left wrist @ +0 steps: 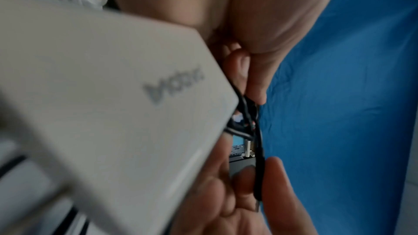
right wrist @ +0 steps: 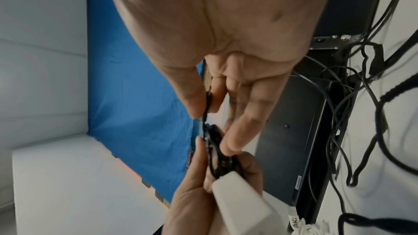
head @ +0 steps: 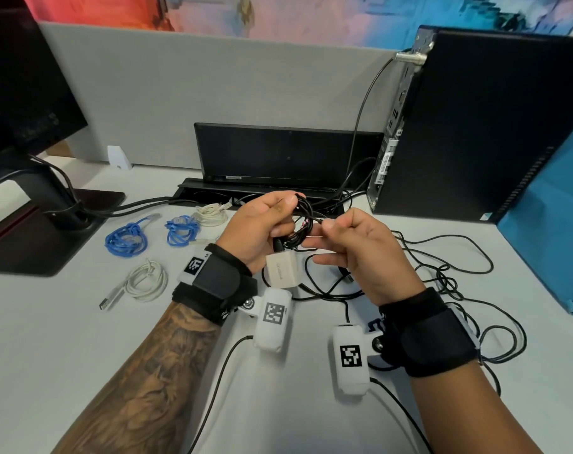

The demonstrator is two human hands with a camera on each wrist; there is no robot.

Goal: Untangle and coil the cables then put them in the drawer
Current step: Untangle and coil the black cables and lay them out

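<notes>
Above the desk, my left hand (head: pixel 288 217) grips a small coil of thin black cable (head: pixel 301 224). A white power adapter (head: pixel 281 268) hangs from the coil below that hand. My right hand (head: pixel 326 224) pinches the cable's free strand between thumb and forefinger just right of the coil. In the right wrist view the right hand (right wrist: pixel 204 106) pinches the strand above the black coil (right wrist: pixel 217 156), and the adapter (right wrist: pixel 242 197) hangs below. The left wrist view is filled by the blurred adapter (left wrist: pixel 101 104), with the black cable (left wrist: pixel 257 149) beside it. No drawer is in view.
Two blue coiled cables (head: pixel 126 240) (head: pixel 182 231), a white coil (head: pixel 147 280) and a cream coil (head: pixel 211 214) lie left of my hands. Loose black cable (head: pixel 442 267) sprawls to the right. A monitor stand (head: pixel 49 224), a PC tower (head: pixel 475 126) and blue cloth (head: pixel 556 224) border the desk.
</notes>
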